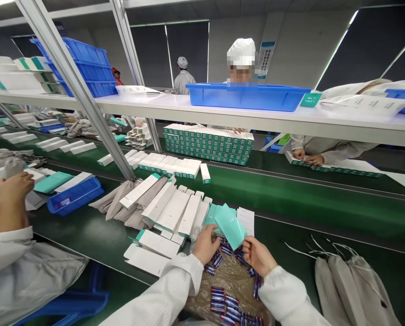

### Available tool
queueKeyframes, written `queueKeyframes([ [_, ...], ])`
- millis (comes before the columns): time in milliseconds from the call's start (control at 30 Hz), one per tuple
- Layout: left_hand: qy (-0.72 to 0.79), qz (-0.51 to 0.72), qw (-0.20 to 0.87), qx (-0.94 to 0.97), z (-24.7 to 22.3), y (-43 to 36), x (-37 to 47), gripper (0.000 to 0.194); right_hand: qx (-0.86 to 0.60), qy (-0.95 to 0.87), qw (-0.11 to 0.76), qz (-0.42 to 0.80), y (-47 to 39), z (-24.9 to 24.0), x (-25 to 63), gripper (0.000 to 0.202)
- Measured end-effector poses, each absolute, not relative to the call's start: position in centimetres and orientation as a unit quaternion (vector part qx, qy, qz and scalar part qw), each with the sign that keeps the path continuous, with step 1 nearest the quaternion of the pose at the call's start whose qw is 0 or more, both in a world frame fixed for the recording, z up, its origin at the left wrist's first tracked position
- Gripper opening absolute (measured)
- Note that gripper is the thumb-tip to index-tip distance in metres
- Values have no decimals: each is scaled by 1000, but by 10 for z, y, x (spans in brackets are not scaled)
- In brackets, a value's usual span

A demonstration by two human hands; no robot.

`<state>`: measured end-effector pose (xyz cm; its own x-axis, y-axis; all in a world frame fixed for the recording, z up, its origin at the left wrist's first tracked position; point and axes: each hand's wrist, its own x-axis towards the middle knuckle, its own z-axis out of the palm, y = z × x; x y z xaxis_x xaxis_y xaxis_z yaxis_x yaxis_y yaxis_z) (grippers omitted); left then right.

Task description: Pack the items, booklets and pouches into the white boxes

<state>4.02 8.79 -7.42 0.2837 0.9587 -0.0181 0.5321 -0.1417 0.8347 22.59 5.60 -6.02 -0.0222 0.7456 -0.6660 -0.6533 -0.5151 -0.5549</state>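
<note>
Between my two hands is a teal leaflet (230, 225), tilted above a plastic-lined box of small blue batteries (232, 304). My right hand (257, 256) pinches the leaflet's lower right corner. My left hand (205, 244) is closed near the leaflet's left side, at the edge of the teal sheets; what its fingertips hold, if anything, is hidden. More teal sheets and a white printed sheet (246, 221) lie just behind the leaflet. White cartons (171, 209) are piled to the left of these, on top of grey cloth pouches (116, 201).
Grey drawstring pouches (354, 285) lie at the right. A green conveyor (273, 190) runs behind, with stacked teal-and-white boxes (207, 142) beyond. Overhead is a shelf (175, 108) bearing blue bins (245, 97). At the left are a blue tray (75, 196) and another person's hands (12, 190).
</note>
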Motion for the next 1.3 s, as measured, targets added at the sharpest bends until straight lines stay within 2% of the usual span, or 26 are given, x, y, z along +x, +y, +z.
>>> queueKeyframes([
  [100,572,242,498,605,-91,78,49,19,-536,-29,492,686,37,-79,226,35],
  [233,560,203,612,520,-106,69,71,31,-542,-25,504,672,16,-92,217,41],
  [400,530,231,638,509,-107,68,84,50,-531,-58,488,691,2,-102,213,48],
  [500,502,278,600,557,-95,69,74,50,-557,-65,476,678,-3,-105,223,48],
  [600,445,326,547,630,-70,72,51,31,-541,-70,471,694,-8,-86,237,53],
  [667,380,350,469,717,-51,76,35,20,-468,-118,451,751,-11,-61,242,63],
  [733,299,367,317,822,-37,80,23,26,-398,-206,426,786,-10,-37,240,64],
  [800,252,386,197,865,-30,81,18,33,-379,-298,410,774,-7,-20,234,57],
  [867,281,413,186,846,-29,78,19,35,-393,-361,416,736,-3,-13,227,50],
  [933,356,441,263,780,-32,71,21,37,-407,-389,429,706,1,-15,222,45],
  [1067,458,468,518,550,-35,53,24,45,-420,-391,449,685,4,-26,220,44],
  [1200,408,384,732,387,-33,36,24,50,-424,-394,444,684,0,-40,213,50],
  [1300,402,331,793,316,-40,25,26,55,-439,-508,377,638,11,-53,210,41],
])
